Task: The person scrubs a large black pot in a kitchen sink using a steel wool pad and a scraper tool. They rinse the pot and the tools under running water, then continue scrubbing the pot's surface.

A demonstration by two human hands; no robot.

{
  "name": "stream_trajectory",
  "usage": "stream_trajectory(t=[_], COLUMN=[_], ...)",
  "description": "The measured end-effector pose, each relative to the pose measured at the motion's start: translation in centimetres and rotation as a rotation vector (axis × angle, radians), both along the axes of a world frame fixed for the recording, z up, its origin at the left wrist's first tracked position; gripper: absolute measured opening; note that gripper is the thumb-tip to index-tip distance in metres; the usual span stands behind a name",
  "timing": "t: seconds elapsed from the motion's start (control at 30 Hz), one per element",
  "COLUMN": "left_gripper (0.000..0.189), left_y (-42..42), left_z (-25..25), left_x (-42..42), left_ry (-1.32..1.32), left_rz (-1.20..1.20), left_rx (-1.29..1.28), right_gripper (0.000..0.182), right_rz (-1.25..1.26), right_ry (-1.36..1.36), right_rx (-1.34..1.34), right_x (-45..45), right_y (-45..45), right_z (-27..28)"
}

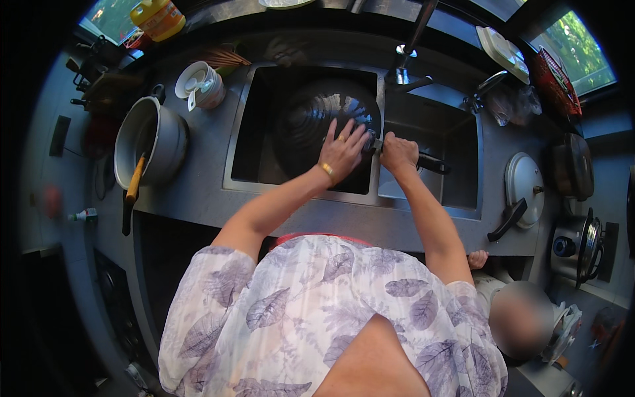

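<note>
A dark wok (317,114) lies in the left basin of a steel double sink (230,154), its handle (433,163) reaching over the right basin. My right hand (400,153) is closed around the metal base of that handle, above the divider. My left hand (343,149), with a ring and a bracelet, lies with fingers apart on or just over the wok's near right part; its palm is hidden. Behind the divider stands a chrome faucet (403,67).
Left of the sink are a deep pot (173,144) with a wooden-handled utensil and stacked bowls (213,92). On the right lie a pressure-cooker lid (526,188) and a plastic bag (513,104). Another person (488,288), small in view, stands close at the lower right, one hand at the counter edge.
</note>
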State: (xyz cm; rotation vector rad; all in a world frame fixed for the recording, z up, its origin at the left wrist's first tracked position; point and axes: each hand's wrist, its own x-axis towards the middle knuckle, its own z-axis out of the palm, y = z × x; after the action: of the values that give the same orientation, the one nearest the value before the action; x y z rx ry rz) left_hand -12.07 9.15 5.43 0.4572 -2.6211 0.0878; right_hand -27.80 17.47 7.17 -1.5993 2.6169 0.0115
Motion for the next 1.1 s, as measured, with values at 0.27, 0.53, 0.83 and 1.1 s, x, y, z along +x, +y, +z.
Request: stream_trajectory(t=[0.27,0.53,0.83,1.1], left_gripper=[0.049,0.052,0.052,0.053], left_y=[-0.9,-0.1,0.9,0.6], left_z=[0.9,0.4,0.1,2.1], left_x=[-2.0,0.4,0.1,-0.2], left_ry=[-0.016,-0.089,-0.059,-0.016], left_rz=[0.038,-0.028,-0.003,-0.041], left_rx=[-0.005,0.021,0.012,0.127], right_gripper=[0.013,0.010,0.012,0.012], right_rz=[0.014,0.050,0.069,0.070], right_ry=[-0.008,-0.023,0.011,0.048], right_rx=[-0.040,-0.058,-0.087,-0.099], right_x=[0.4,-0.3,-0.4,-0.1], right_y=[-0.1,0.0,0.1,0.1], right_z=[-0.1,-1.0,-1.4,-1.4])
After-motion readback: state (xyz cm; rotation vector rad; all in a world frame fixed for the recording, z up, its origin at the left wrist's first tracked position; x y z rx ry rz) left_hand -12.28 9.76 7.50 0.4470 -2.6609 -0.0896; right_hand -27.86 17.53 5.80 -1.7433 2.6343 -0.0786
